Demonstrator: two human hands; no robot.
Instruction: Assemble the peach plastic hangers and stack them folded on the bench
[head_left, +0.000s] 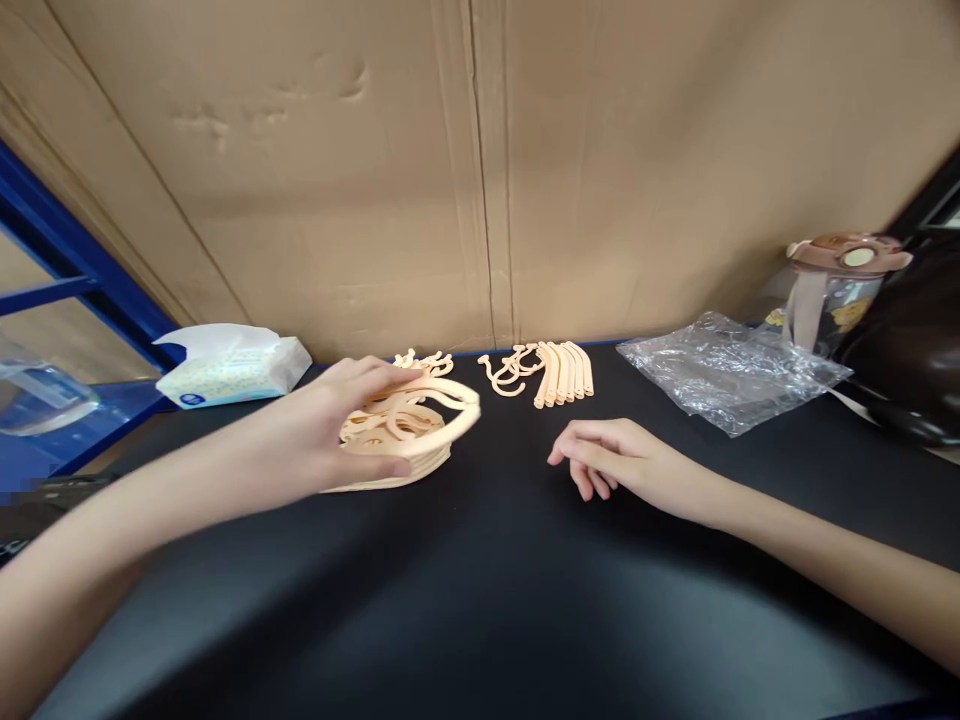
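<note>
My left hand (352,415) grips a cream-coloured curved plastic piece (450,432), its thumb and fingers around the left part. The piece forms a pointed loop whose two sides meet at the right. Beneath it lies a stack of similar curved cream pieces (424,468), partly hidden by the hand. My right hand (607,455) hovers over the black table with its fingers loosely bent and nothing visible in them. Beyond it, several curved cream tubes (566,375) lie side by side, next to loose cream hooks (506,375).
Another small pile of cream hooks (425,362) lies at the back of the black table (465,600). A tissue pack (232,370) is at the left. At the right are a clear plastic bag (731,370) and a drinking bottle (844,290). Cardboard (375,180) stands behind.
</note>
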